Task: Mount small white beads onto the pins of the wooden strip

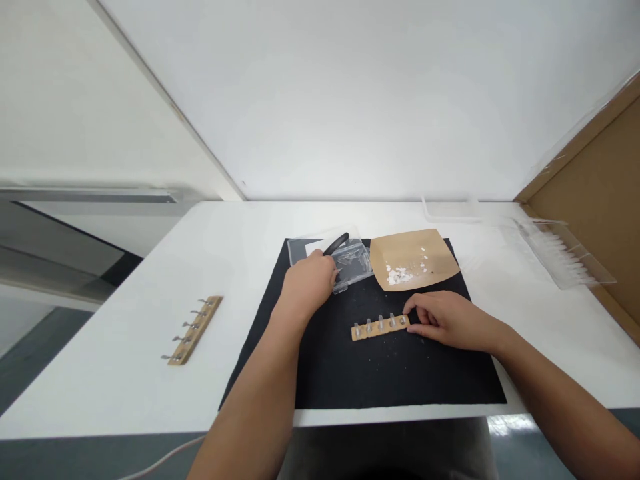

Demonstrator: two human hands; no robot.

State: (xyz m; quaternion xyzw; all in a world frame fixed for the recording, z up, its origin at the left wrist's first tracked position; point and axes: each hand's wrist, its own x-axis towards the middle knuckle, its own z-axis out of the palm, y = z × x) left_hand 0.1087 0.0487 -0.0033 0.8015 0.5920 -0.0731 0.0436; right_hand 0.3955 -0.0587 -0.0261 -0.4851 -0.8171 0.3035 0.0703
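Observation:
My right hand (440,319) pinches the right end of a narrow wooden strip (374,331) between thumb and fingers. Along the strip stand several metal clips, most with a clear nail tip (381,323) in them; the clip nearest my fingers shows bare. My left hand (309,279) is curled over the near edge of a clear plastic box (357,272) with loose clear nail tips inside. A curved black tool (336,244) sticks up from the left hand's grip; its lower end is hidden, and so is its kind.
A tan paper tray (423,247) with small white pieces stands behind the strip on a black mat (400,383). Another wooden strip with clips (194,331) lies at left. Clear plastic cases (560,253) lie at right, by a cardboard panel (590,173).

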